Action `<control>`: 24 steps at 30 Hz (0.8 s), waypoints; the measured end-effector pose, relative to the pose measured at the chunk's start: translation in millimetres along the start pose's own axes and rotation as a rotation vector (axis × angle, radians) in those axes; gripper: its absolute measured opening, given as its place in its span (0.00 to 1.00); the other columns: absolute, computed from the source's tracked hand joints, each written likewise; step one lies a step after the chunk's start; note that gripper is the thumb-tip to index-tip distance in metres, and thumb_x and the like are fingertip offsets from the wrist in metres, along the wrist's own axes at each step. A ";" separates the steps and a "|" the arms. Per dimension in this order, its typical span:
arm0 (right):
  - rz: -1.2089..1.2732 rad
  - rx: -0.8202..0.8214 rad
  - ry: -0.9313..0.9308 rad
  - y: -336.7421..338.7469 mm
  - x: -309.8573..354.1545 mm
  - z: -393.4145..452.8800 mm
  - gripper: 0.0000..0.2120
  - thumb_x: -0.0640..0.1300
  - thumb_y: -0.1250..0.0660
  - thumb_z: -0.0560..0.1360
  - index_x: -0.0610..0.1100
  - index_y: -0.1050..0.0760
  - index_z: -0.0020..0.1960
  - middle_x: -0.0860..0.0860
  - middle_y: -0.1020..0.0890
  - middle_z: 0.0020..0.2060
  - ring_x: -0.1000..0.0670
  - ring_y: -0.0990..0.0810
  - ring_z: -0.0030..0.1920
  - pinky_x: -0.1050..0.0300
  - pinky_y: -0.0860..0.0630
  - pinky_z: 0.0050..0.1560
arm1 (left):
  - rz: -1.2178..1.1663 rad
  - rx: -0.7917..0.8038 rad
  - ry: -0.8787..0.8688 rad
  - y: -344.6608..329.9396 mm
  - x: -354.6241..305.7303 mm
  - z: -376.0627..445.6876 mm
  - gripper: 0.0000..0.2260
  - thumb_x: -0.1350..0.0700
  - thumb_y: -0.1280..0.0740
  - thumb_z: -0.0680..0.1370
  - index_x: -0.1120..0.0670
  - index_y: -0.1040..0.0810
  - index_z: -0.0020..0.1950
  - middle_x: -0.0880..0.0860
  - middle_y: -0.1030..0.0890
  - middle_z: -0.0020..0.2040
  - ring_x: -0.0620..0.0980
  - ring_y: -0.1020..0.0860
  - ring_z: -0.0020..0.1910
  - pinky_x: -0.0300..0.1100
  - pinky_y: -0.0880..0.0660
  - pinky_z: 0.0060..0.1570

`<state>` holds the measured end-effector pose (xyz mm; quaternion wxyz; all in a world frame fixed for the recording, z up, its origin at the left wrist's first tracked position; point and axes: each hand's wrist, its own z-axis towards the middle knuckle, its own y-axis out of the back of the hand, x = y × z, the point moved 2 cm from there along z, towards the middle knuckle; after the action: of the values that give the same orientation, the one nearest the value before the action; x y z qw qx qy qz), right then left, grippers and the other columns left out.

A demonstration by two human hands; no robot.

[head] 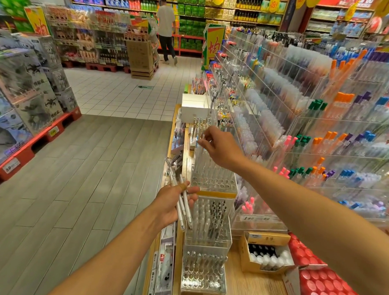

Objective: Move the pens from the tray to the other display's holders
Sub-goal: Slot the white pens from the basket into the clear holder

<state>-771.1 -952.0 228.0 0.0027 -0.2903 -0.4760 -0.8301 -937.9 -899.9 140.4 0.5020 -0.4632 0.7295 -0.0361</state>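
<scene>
Left hand palm-up, gripping a bundle of white pens; right hand extended, pinching one pen over clear holder.

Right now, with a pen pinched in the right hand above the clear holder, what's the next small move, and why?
Probably lower the right hand so its pen drops into a free hole of the clear holder below. The front holes look empty, and the left hand grips a bundle of white pens waiting.
</scene>
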 end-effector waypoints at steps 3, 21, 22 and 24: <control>0.010 0.005 -0.006 -6.4 -4.8 -0.7 0.06 0.47 0.34 0.79 0.46 0.29 0.49 0.53 0.24 0.39 0.58 0.29 0.35 0.65 0.37 0.32 | 0.009 -0.004 -0.018 3.0 -1.3 1.9 0.09 0.61 0.40 0.84 0.67 0.28 0.57 0.61 0.15 0.41 0.50 0.22 0.29 0.39 0.22 0.26; -0.286 0.066 0.098 -4.5 9.0 -8.6 0.12 0.53 0.31 0.75 0.49 0.20 0.56 0.53 0.19 0.48 0.50 0.26 0.52 0.50 0.30 0.55 | 0.029 0.027 -0.097 5.3 4.9 9.2 0.12 0.58 0.34 0.81 0.61 0.23 0.63 0.54 0.18 0.37 0.49 0.20 0.32 0.40 0.23 0.29; -0.211 0.042 0.111 -0.9 10.2 -13.6 0.11 0.52 0.31 0.76 0.48 0.19 0.55 0.53 0.18 0.47 0.51 0.26 0.49 0.53 0.31 0.54 | 0.029 0.041 -0.105 4.0 4.7 8.6 0.13 0.57 0.34 0.81 0.61 0.23 0.63 0.54 0.18 0.38 0.49 0.20 0.32 0.39 0.23 0.29; -0.033 0.053 0.066 4.6 9.9 -24.5 0.08 0.48 0.31 0.76 0.46 0.18 0.52 0.53 0.18 0.43 0.55 0.23 0.43 0.59 0.30 0.49 | 0.019 0.049 -0.125 0.1 4.9 7.5 0.12 0.57 0.34 0.81 0.61 0.25 0.63 0.56 0.16 0.39 0.48 0.19 0.31 0.38 0.23 0.27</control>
<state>-789.8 -971.2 227.1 0.0125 -0.2546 -0.5021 -0.8264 -932.5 -900.2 133.3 0.5579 -0.4453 0.7000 -0.0201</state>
